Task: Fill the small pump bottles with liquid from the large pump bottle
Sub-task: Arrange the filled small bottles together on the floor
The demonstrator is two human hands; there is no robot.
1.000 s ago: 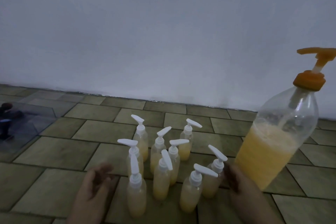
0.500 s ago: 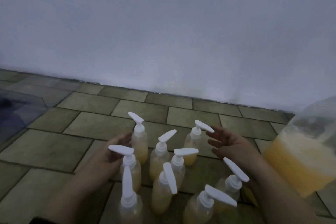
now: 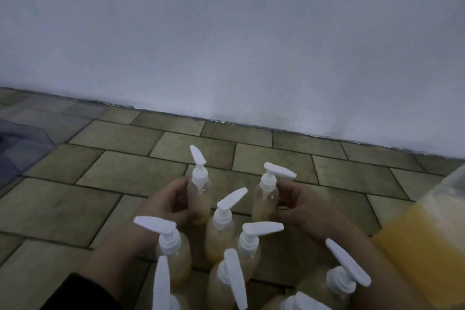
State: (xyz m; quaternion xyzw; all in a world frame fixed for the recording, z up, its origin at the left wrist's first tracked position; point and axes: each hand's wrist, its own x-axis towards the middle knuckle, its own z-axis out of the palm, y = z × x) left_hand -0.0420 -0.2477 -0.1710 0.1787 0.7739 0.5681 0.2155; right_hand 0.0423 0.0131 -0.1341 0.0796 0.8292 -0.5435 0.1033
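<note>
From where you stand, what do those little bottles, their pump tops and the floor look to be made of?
Small bottles: probably clear plastic, since the yellowish liquid shows through. Pump tops: white, opaque, smooth, likely plastic. Floor: matte olive tiles with dark joints, perhaps ceramic or stone.

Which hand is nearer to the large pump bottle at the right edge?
Right. The right hand grips a small bottle just left of the large pump bottle; the left hand lies farther left.

The small bottles point(image 3: 198, 199) are clear with pale yellow liquid and white pumps point(image 3: 198, 157). The big bottle point(image 3: 427, 239) on the right is clear too, holding a deeper orange-yellow liquid. The floor point(image 3: 125, 171) is olive-green tiles in a brick pattern with dark grout, the wall point(image 3: 226, 33) a plain bluish white. There's a black sleeve point(image 3: 83, 292) at the bottom left.
</note>
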